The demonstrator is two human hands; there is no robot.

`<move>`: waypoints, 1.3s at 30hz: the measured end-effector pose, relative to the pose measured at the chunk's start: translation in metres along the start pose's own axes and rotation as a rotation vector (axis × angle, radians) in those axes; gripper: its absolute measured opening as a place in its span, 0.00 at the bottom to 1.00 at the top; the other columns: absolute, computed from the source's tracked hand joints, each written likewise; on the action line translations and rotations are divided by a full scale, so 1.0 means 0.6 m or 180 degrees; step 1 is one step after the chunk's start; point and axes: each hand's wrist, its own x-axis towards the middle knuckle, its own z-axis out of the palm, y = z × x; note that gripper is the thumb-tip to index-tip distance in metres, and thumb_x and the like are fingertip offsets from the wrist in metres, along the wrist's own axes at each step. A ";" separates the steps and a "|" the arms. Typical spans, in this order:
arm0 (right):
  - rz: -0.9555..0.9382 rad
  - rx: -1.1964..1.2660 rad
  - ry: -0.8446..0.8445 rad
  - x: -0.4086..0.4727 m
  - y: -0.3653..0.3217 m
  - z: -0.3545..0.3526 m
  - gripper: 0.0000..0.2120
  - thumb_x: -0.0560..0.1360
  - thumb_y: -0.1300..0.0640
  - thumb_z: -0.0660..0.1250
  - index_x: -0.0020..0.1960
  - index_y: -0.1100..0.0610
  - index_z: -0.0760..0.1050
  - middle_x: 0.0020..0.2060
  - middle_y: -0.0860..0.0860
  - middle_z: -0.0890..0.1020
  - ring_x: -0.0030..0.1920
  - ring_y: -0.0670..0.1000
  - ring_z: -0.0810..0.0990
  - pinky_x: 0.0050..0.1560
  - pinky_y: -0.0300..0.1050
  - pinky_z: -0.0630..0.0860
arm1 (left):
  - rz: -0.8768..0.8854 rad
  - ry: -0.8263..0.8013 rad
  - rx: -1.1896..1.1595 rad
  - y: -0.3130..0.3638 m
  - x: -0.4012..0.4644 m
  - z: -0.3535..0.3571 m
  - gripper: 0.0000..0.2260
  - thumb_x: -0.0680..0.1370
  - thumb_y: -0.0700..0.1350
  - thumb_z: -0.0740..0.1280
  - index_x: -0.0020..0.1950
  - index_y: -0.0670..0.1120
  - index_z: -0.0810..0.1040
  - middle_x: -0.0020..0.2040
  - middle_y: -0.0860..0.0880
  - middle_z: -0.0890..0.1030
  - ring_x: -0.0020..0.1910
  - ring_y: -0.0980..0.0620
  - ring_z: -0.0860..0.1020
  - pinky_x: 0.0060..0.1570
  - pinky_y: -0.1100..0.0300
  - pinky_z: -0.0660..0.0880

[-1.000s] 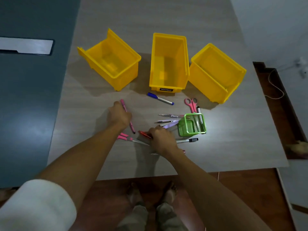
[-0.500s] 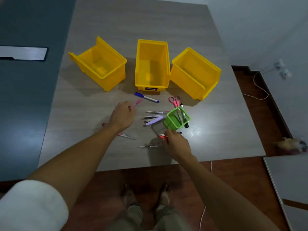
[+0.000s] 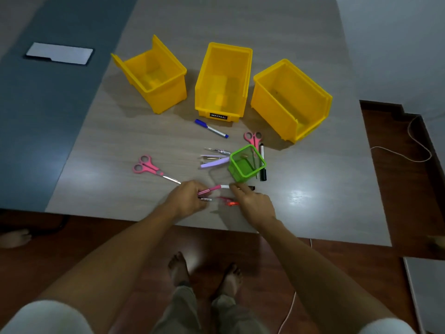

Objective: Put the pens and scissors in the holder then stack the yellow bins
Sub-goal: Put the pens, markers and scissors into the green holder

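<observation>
My left hand [image 3: 189, 200] is closed around a pink pen [image 3: 213, 189] near the table's front edge. My right hand [image 3: 252, 203] sits just right of it, fingertips touching the pen's white end, with a red pen [image 3: 228, 202] lying under its thumb. The green mesh holder [image 3: 246, 163] stands just beyond, a pen inside it. Pink scissors [image 3: 149, 168] lie to the left, a second pink pair [image 3: 252, 138] behind the holder. A blue marker [image 3: 212, 128], a black marker [image 3: 263, 162] and a purple pen [image 3: 214, 162] lie loose. Three yellow bins [image 3: 154, 75] [image 3: 222, 80] [image 3: 290, 98] stand apart at the back.
The grey table [image 3: 313, 189] ends just before my bare feet [image 3: 178, 266]. A wooden floor with a white cord [image 3: 404, 153] lies to the right. A white plate [image 3: 59, 53] is set in the blue surface at the left.
My left hand has carried the pink pen from the table's middle toward the front edge, to meet my right hand. The pink scissors on the left are now uncovered. The camera view shifted.
</observation>
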 end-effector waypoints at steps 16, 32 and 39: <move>0.0485 0.1847 0.0871 -0.049 0.084 -0.076 0.20 0.69 0.46 0.67 0.56 0.56 0.76 0.46 0.53 0.81 0.39 0.60 0.80 0.37 0.54 0.78 | 0.0048 0.0658 -0.1152 0.091 -0.020 -0.037 0.10 0.69 0.35 0.73 0.43 0.50 0.80 0.29 0.58 0.78 0.28 0.59 0.72 0.31 0.64 0.71; 0.0869 0.2293 0.1033 0.071 0.092 -0.176 0.10 0.80 0.48 0.65 0.53 0.54 0.79 0.45 0.54 0.82 0.45 0.56 0.79 0.39 0.51 0.72 | 0.0576 0.1219 -0.1424 0.235 0.086 -0.045 0.08 0.79 0.49 0.71 0.44 0.46 0.84 0.35 0.46 0.82 0.33 0.55 0.74 0.41 0.48 0.76; 0.1280 0.2674 0.1056 0.074 0.108 -0.153 0.08 0.78 0.53 0.67 0.41 0.45 0.72 0.36 0.50 0.76 0.40 0.53 0.74 0.37 0.48 0.66 | 0.0459 0.1170 -0.1585 0.208 0.109 -0.022 0.12 0.77 0.51 0.73 0.61 0.52 0.84 0.40 0.49 0.86 0.38 0.52 0.83 0.42 0.55 0.82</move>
